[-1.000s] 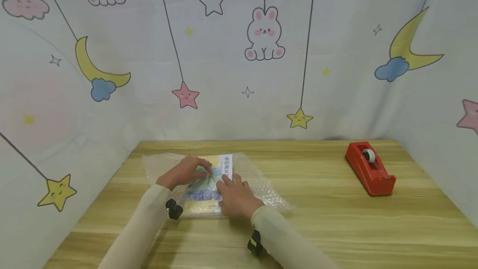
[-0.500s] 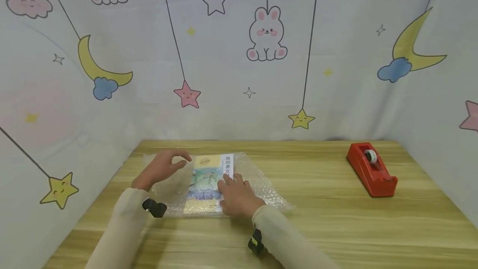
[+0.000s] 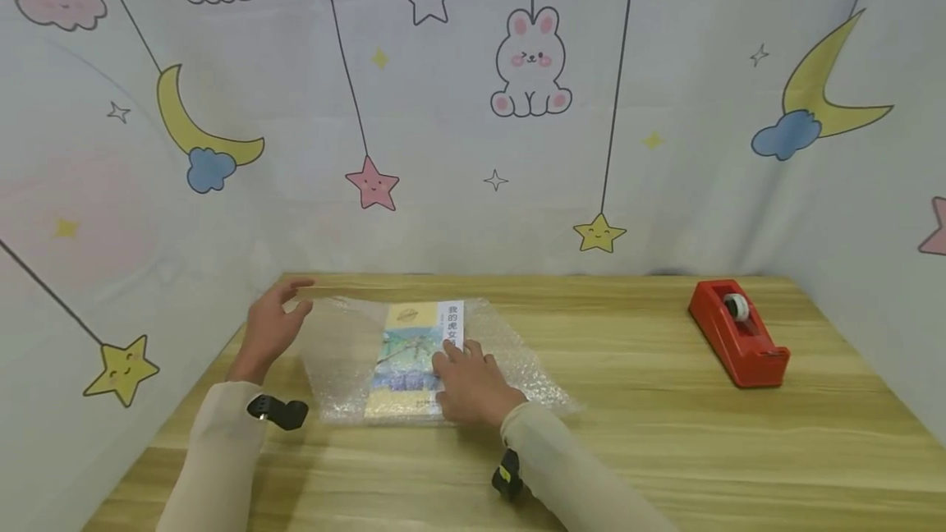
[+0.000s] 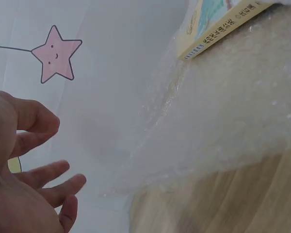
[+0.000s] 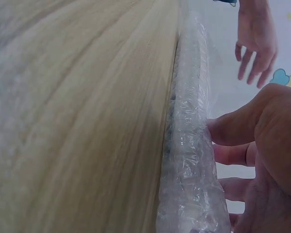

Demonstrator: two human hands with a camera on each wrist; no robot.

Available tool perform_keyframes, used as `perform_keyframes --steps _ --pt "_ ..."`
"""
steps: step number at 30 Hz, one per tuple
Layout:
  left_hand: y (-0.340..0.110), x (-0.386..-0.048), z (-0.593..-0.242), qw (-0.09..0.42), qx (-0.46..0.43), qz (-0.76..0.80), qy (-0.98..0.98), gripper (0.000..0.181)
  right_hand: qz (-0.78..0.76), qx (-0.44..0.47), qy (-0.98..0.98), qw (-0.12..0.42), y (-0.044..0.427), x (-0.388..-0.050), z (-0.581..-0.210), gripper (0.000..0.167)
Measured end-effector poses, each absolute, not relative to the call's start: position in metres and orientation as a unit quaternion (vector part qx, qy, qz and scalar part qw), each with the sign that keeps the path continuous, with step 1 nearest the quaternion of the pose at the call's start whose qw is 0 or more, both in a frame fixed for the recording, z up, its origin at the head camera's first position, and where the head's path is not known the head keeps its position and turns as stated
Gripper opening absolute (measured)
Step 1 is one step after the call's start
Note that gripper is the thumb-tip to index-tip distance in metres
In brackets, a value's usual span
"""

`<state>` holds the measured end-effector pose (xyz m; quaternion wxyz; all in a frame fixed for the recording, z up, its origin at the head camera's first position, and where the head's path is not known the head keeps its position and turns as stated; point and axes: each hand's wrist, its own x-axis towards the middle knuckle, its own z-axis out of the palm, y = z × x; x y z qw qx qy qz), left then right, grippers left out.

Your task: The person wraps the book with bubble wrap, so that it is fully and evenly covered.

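A book [image 3: 408,360] with a yellow, green and blue cover and a white strip lies on a sheet of bubble wrap [image 3: 336,351]. My right hand [image 3: 476,387] rests on the book's right part, its fingertips pressing from above; the right wrist view shows them against a wrapped edge [image 5: 189,160]. Off the wrap's left back corner, my left hand [image 3: 272,327] is raised with loosely bent fingers and nothing held. In the left wrist view that hand [image 4: 36,170] is apart from the wrap [image 4: 223,116], and the book's spine [image 4: 223,29] shows beyond.
A red tape dispenser [image 3: 739,335] with a white roll stands at the right back of the wooden table [image 3: 628,450]. A white curtain [image 3: 443,245] with printed stars, moons and rabbits hangs behind and along both sides.
My left hand has lifted off the book and moved left past the wrap's left side, uncovering the cover's left part. My right hand has stayed on the book.
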<state>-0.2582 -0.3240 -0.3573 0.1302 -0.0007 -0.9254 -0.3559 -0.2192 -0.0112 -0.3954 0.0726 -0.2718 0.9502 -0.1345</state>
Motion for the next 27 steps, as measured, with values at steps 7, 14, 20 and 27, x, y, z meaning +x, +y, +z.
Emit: perform_keyframes --steps 7,14,20,27 --pt "-0.336 -0.258 -0.370 0.062 0.097 -0.441 -0.890 0.062 -0.138 -0.270 0.950 0.074 -0.010 -0.220 -0.395 0.025" --pt "-0.340 -0.257 -0.380 0.022 0.157 -0.511 -0.845 0.067 -0.145 -0.269 0.949 0.077 -0.010 -0.220 -0.397 0.027" --pt "-0.338 -0.260 -0.387 0.006 0.151 -0.532 -0.833 0.068 -0.147 -0.268 0.949 0.076 -0.010 -0.220 -0.396 0.028" --pt "-0.335 -0.259 -0.393 0.010 0.099 -0.553 -0.827 0.060 -0.151 -0.268 0.948 0.077 -0.010 -0.221 -0.397 0.028"
